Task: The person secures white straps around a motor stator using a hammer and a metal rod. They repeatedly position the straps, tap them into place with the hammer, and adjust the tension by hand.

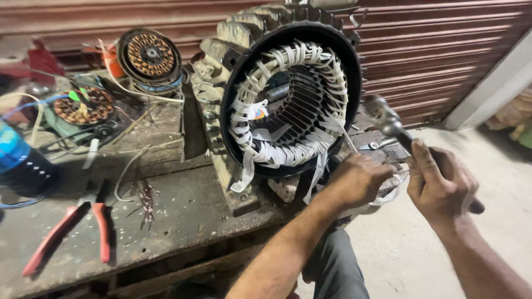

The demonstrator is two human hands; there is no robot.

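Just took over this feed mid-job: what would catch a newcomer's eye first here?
The big motor stator stands on its side at the middle of the workbench, its windings bound in white tape. At its lower right edge the left hand is closed against the white ties, while the right hand grips a hammer raised beside it. Red-handled pliers lie at the bench's front left, with two smaller wound stators at the back left.

Red-handled pliers [69, 230], white-taped windings [288, 99] in a black motor housing [346, 66].
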